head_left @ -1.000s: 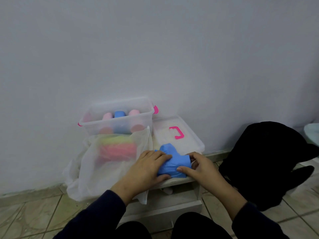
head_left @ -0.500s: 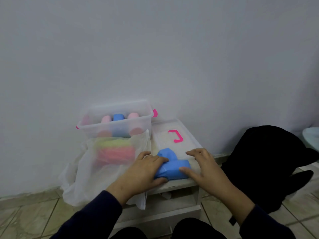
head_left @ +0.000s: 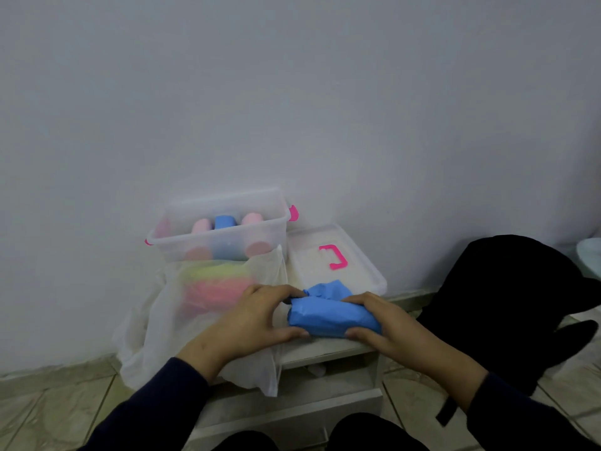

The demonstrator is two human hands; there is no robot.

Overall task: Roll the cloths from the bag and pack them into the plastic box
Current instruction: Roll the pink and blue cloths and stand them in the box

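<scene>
A blue cloth (head_left: pixel 328 312) lies half rolled on the white stand top, a loose end sticking out behind the roll. My left hand (head_left: pixel 257 320) grips the roll's left end and my right hand (head_left: pixel 387 323) grips its right end. The clear plastic box (head_left: pixel 224 245) with pink latches stands at the back left and holds rolled pink cloths and one blue roll (head_left: pixel 224 222). In front of the box slumps a white translucent bag (head_left: pixel 195 307) with yellow and pink cloths showing through it.
The box's clear lid (head_left: pixel 338 281) with a pink handle lies behind the blue cloth, against the wall. A black bag (head_left: pixel 507 301) sits on the tiled floor at the right. The white stand's front edge (head_left: pixel 325 349) runs just below my hands.
The blue cloth has been rolled tighter into a thick roll. My hands moved from pressing flat on top of it to gripping its two ends.
</scene>
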